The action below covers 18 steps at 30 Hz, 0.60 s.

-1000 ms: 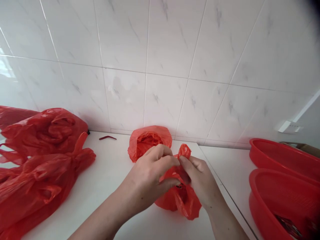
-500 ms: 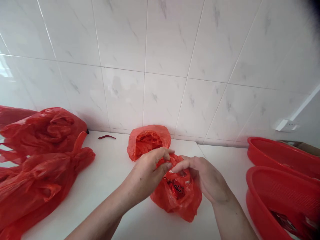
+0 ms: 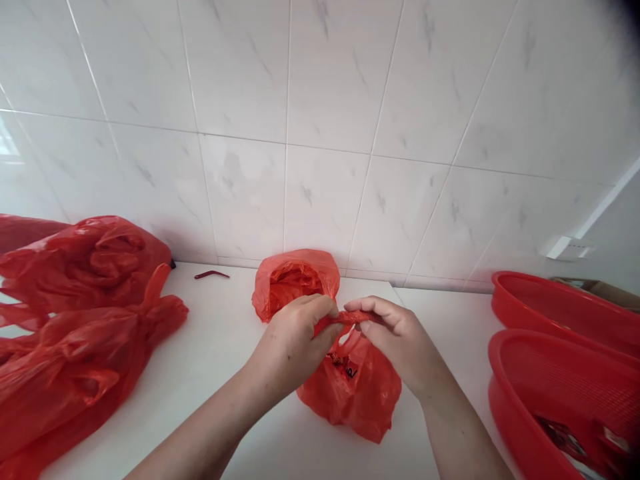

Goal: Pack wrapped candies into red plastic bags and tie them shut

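A red plastic bag [image 3: 357,397] rests on the white table, with packets bearing black lettering showing through its thin film. My left hand [image 3: 303,333] pinches one side of the bag's gathered top. On the other side, my right hand [image 3: 393,337] grips the same top between thumb and fingers. A twisted strip of the film stretches between both hands, above a small gap in the plastic. Just behind my left hand lies another red plastic bag [image 3: 295,267], its crumpled mouth facing me.
Large red bags [image 3: 95,360] are heaped at the left. A thin dark red bent piece [image 3: 212,274] lies near the tiled wall [image 3: 330,180]. Two red plastic baskets [image 3: 515,357] stand at the right, the nearer with wrapped packets inside. A wall socket [image 3: 570,248] is above them.
My right hand has closed on the bag's top and drawn it into a taut, twisted strip between both hands. Less of the lettering shows. The view has shifted slightly.
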{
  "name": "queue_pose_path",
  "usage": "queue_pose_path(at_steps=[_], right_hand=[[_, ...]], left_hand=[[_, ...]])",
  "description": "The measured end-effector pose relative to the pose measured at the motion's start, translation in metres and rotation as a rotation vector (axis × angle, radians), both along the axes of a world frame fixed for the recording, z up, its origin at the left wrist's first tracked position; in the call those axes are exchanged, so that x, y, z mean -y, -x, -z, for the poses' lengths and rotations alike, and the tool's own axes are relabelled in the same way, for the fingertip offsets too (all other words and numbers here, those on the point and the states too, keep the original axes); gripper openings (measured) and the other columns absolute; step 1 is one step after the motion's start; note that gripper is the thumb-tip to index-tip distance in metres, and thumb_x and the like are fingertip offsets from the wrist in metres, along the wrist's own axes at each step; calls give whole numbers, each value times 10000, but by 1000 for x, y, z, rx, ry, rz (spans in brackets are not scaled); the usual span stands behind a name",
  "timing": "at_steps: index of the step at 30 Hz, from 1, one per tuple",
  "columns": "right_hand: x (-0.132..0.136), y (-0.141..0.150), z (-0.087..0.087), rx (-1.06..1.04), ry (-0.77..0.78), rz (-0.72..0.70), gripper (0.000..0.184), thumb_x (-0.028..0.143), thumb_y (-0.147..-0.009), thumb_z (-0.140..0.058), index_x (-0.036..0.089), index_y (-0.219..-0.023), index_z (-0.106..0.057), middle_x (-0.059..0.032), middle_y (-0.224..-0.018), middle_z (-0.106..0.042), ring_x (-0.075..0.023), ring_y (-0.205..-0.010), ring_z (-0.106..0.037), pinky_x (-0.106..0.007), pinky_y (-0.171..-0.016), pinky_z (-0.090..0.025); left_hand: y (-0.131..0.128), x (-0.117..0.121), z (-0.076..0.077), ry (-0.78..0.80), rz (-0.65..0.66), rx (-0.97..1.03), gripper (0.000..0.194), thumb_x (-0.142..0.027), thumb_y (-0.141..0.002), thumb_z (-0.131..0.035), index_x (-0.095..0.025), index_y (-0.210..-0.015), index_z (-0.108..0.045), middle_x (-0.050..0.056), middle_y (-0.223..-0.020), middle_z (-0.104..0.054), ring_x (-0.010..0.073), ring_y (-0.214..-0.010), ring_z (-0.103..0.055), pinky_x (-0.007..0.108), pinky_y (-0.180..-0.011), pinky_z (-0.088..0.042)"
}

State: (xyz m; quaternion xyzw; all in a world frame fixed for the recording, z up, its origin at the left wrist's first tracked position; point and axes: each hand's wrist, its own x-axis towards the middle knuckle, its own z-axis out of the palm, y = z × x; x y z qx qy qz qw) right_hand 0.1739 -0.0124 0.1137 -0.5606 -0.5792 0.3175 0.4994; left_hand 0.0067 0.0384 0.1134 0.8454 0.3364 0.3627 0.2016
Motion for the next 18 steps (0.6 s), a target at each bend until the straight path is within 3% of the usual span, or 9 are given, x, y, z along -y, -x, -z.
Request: queue_pose_path(at_steps=[5,9,11,14,18], right_hand=[[-5,-6,3,-92,-14,64,217,314,-786,-528,188,-922,-641,-29,-877,-658,-152,-755,-585,-287,-704,-456],[-20,-21,19,125,-97,341,209,269,-770,-504,209,-947,-598,-28,-885,-640,-166,-761,-583,-306,-700,-444],[-28,-34,31,256,-119,492,197,238,-762,-468,222,-917,-588,-32,-921,-642,-183,-820,-587,-323,-735,-438],[-38,-56,53,406,-72,600,203,203,-751,-423,229,-880,-577,-44,-968,-643,-211,-903,-584,-349,-773,-429],[-42,-77,81,289,1,539,169,260,-761,-469,209,-884,-573,-66,-949,-643,-225,-905,-590,-365,-791,-451]], left_hand=[[5,-1,7,-200,100,33,146,-128,-847,-503,-195,-760,-599,58,-1055,-604,197,-1020,-541,316,-770,-469],[20,5,15,-219,135,4,189,-72,-829,-497,-179,-680,-544,56,-1078,-591,188,-1005,-542,322,-775,-469],[31,8,21,-174,154,-38,212,-47,-818,-488,-175,-650,-509,48,-1039,-599,171,-945,-557,302,-745,-469],[46,11,33,-60,166,-87,217,-37,-808,-491,-179,-645,-490,31,-982,-613,156,-903,-566,276,-732,-469],[61,6,48,134,154,-62,166,-81,-826,-504,-196,-709,-528,14,-982,-627,146,-912,-583,253,-752,-470]])
